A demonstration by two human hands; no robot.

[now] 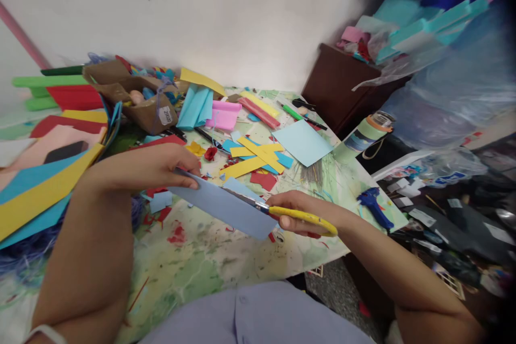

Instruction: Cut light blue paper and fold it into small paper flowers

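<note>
Two hands at work: your left hand pinches a pale blue rectangular paper sheet by one end; your right hand grips yellow-handled steel scissors, blades partway along that sheet, the rest uncut.

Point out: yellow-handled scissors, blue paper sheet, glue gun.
Yellow-handled scissors (304,219), head view, on the yellow handle.
Blue paper sheet (226,207), head view, on the middle of the sheet.
Blue hot glue gun (374,205), head view, on the body.
</note>
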